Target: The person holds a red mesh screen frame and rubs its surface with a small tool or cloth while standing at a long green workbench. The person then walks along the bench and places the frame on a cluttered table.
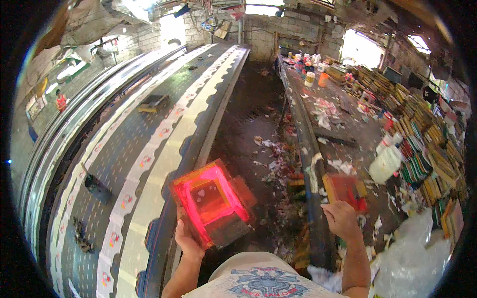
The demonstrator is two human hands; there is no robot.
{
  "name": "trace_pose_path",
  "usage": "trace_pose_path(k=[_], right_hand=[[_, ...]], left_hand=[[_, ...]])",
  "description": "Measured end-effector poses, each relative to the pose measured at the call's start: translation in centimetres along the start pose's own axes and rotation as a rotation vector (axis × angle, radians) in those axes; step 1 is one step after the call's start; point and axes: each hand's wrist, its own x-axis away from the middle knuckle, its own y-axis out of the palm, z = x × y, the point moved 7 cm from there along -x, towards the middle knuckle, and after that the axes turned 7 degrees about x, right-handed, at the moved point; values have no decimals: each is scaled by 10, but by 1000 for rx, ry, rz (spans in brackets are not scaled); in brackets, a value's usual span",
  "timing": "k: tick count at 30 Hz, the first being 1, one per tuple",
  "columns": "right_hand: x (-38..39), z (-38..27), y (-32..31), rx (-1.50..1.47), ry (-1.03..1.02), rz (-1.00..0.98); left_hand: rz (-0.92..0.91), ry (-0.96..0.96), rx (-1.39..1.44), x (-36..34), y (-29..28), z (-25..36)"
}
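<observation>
Hands sit low in the view, 1 on each side of the person's printed shirt (266, 283). The left hand (186, 238) grips the near edge of a red-orange printing frame (211, 201), fingers wrapped around its lower left corner, holding it tilted up over the littered floor (258, 114) between the 2 tables; a dark block lies against the frame's near right corner. The right hand (342, 218) rests on the edge of the cluttered workbench (348, 124), its fingers closed on the near end of a second, smaller red-orange frame (345, 188) that lies on the bench top among paper scraps. Just beyond it stands a white plastic jug (386, 160). Stacks of frames (427, 149) line the bench's right side. To the left, a long printing table (164, 144) carries dark fabric with pale scalloped bands running away from the person. Far down the bench stand several paint pots (310, 77) near the block wall (263, 30).
</observation>
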Motion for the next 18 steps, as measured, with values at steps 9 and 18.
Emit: trace_pose_path(k=[9,18], right_hand=[[-263,43,149,-155,-505,-23],[-440,136,306,-181,-576,-145]], left_hand=[[-50,179,-10,-191,50,-44],[-61,37,127,-442,68,-152]])
